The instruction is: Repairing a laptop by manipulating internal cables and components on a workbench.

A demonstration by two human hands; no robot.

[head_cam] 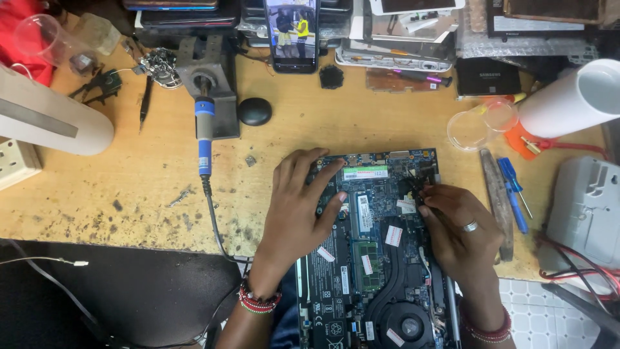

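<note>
We flatten our left hand (298, 203) on the stiff, fragile board (374, 194); our right hand (460, 226) pinches a thin tool (413, 187) just beyond its fingertips.

Worn wooden bench (129, 187), scuffed and burn-spotted. Centre to 6 o'clock: opened laptop (374, 258), internals up. 11 o'clock: soldering iron (205, 139) with blue handle, in its metal stand (210, 81), cable running off the front edge. 12 o'clock: phone (292, 32) with lit screen, black dome-shaped piece (254, 111) just below-left. 2 o'clock: clear plastic cup (481, 123) on its side. 3 o'clock: blue screwdrivers (513, 190) beside a flat metal tool (497, 200). 9 o'clock: white socket block (16, 161).
</note>
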